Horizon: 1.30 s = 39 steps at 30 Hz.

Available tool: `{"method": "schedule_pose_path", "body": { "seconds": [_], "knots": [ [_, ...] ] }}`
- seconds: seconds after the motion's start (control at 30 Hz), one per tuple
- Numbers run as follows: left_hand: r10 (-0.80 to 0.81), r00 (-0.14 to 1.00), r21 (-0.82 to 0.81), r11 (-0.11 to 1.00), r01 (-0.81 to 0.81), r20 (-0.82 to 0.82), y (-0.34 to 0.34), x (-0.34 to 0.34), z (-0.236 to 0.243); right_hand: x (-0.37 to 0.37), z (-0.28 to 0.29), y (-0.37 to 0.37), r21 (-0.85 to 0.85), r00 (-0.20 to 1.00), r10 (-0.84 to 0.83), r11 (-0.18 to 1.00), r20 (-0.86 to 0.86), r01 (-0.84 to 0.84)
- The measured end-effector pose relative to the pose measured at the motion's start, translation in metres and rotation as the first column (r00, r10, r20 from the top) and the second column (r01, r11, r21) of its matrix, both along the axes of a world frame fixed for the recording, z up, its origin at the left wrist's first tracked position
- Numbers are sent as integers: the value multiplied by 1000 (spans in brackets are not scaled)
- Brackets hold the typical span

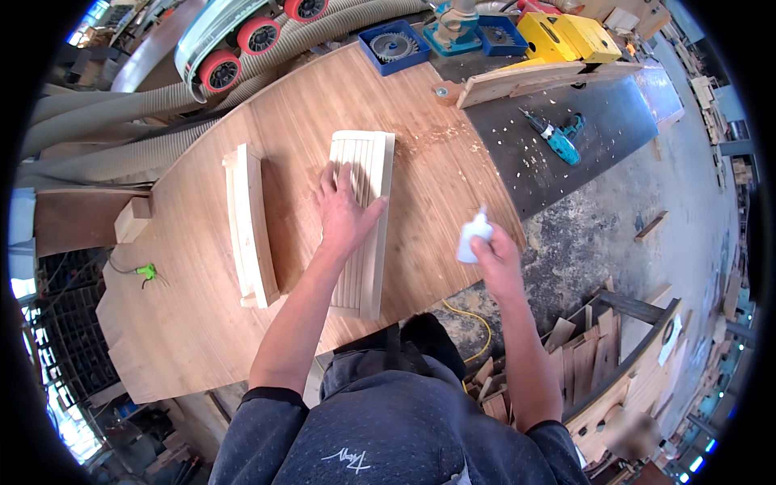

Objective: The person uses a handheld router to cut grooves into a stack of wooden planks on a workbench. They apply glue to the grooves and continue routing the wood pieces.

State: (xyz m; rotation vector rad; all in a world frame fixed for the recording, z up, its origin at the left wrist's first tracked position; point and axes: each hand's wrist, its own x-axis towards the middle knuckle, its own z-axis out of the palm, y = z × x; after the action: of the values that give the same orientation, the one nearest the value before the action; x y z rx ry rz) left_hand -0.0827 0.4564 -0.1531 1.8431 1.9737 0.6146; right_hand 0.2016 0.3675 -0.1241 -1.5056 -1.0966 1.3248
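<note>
- Bottle [467,245], small and white, sits gripped in my right hand [495,257], thumb pressed along its side; its narrow tip points away from my body.
- My left hand [347,214] lies palm down with fingers spread, closed around nothing, resting on a slatted wooden piece [356,271]. Its fingertips touch the slats and its thumb reaches across to the plain rail along the right side.
- That slatted piece lies directly under my left hand, running both beyond my fingers and back beneath my forearm; the bottle is well apart from it, to the right.
- To the left of my left hand, a slightly curved wooden piece [252,230] lies apart from the slatted one, roughly alongside it.
- Under both pieces spreads a wood-grained tabletop [436,186], whose right edge passes near my right hand.
- Beyond my right hand, further to the right, a teal drill [559,139] lies among pale shavings on a dark surface [517,166].
- Well beyond my left hand, a blue tray [414,58] holds a round saw blade [393,47].
- Far to the left of my left hand, a green-ended cord [146,272] rests on the tabletop.
- Below my right hand, past the edge, a yellow cable [485,327] curves near stacked wood offcuts [586,356].
</note>
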Motion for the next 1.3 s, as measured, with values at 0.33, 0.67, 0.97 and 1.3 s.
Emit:
{"method": "schedule_pose_path", "body": {
  "seconds": [0.33,0.67,0.97,1.3],
  "knots": [
    [-305,940,-41,948,315,153,130,-41,-12,-103,-10,131,-317,989,145,938,-19,-143],
    [-385,864,-127,887,443,325,159,-43,-36,-116,-32,178,-418,972,230,889,53,-187],
    [-375,874,-156,886,436,309,161,-40,-26,-120,-29,191,-500,977,207,851,42,-159],
    [-353,879,-148,898,414,320,160,-42,-28,-120,-29,192,-491,973,224,854,54,-169]
  ]
}}
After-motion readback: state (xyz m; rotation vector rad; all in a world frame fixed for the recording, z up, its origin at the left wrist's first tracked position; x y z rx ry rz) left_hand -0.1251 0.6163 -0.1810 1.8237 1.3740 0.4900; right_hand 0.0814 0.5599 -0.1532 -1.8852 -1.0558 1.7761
